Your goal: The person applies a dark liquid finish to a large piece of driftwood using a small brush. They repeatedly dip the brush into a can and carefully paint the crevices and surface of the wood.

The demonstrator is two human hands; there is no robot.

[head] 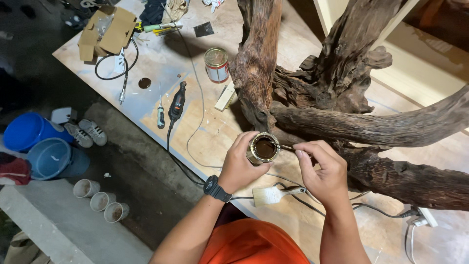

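Note:
My left hand (239, 164) grips a small open tin (264, 147) of dark brown liquid, holding it above the plywood sheet (215, 137). My right hand (321, 171) pinches a thin stick or tool (283, 146) whose tip reaches over the tin's rim. A black watch sits on my left wrist. Just beyond the tin stands a large gnarled driftwood piece (337, 98) with thick twisted limbs. A flat paintbrush (273, 194) with pale bristles lies on the sheet below my hands.
A closed red-and-white can (216, 64) stands near the trunk. A rotary tool (177, 102), screwdriver (160, 115), cables and a cardboard box (107, 32) lie farther left. Blue buckets (41, 144), shoes and three cups (101, 201) sit on the floor. A power strip (424, 217) is at right.

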